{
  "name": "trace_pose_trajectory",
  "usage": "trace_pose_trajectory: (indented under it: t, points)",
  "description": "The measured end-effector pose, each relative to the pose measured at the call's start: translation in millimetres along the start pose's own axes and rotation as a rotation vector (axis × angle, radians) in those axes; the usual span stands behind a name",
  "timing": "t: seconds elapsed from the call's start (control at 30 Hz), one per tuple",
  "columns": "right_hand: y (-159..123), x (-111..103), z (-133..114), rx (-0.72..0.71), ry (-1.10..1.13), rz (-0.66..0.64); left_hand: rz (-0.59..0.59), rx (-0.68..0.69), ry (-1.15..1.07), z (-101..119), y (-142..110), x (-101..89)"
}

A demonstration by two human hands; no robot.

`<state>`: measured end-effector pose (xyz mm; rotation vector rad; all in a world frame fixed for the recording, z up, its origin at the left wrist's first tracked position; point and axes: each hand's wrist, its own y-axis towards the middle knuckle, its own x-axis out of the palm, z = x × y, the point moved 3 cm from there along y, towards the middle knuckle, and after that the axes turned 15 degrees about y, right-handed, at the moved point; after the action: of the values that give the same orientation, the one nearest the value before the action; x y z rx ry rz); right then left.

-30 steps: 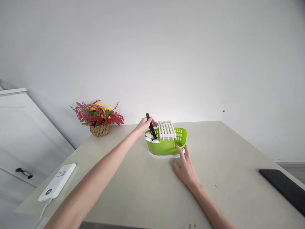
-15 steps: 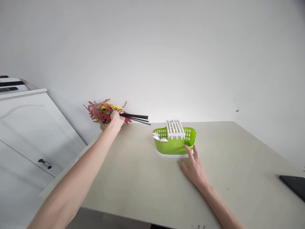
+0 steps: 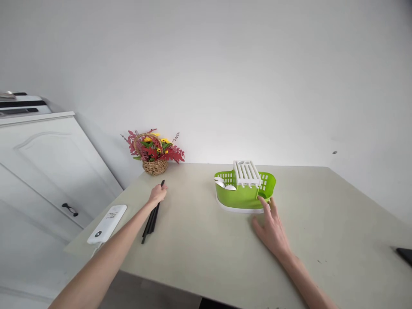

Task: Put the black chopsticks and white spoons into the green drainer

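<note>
Several black chopsticks (image 3: 151,223) are bunched in my left hand (image 3: 158,193), which is closed around them near their far end. They slant down toward the table's near left. My right hand (image 3: 272,229) rests at the near right edge of a green basket (image 3: 240,198), fingers spread and fingertips touching its rim. The basket stands upright on a white base tray (image 3: 236,210). A white slotted rack (image 3: 247,172) sits across its middle. White spoons (image 3: 225,185) lie in its left part, bowls over the edge.
A wicker basket of artificial flowers (image 3: 155,166) stands at the back left, just beyond my left hand. A white power bank (image 3: 107,224) with a cable lies on the left edge. A dark flat object (image 3: 404,255) is at far right. White cabinet (image 3: 41,171) adjoins the table's left.
My left hand has come down from before the flowers toward the table, turning the chopsticks from sideways to pointing toward me. The view has shifted slightly left; my right hand stays at the basket.
</note>
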<state>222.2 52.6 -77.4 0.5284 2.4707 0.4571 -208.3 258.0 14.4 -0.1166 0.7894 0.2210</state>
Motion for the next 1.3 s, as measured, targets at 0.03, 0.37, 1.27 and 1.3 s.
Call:
trace_pose_trajectory:
  t: [0.03, 0.37, 1.27, 1.3]
  points:
    - [-0.2, 0.0, -0.2, 0.009, -0.004, -0.006, 0.035, 0.021, 0.094, -4.2, -1.4, 0.3]
    - [-1.6, -3.8, -2.1, 0.034, -0.025, -0.026, 0.151, 0.178, 0.612, -30.1, -8.9, 25.4]
    - [-2.5, -3.4, 1.1, 0.041, -0.042, -0.054, 0.064, 0.893, -0.001, 153.7, -126.7, 71.5]
    - [-2.2, -3.7, 0.5, 0.044, -0.040, -0.057, 0.006, 0.936, 0.008, 164.9, -133.9, 74.2]
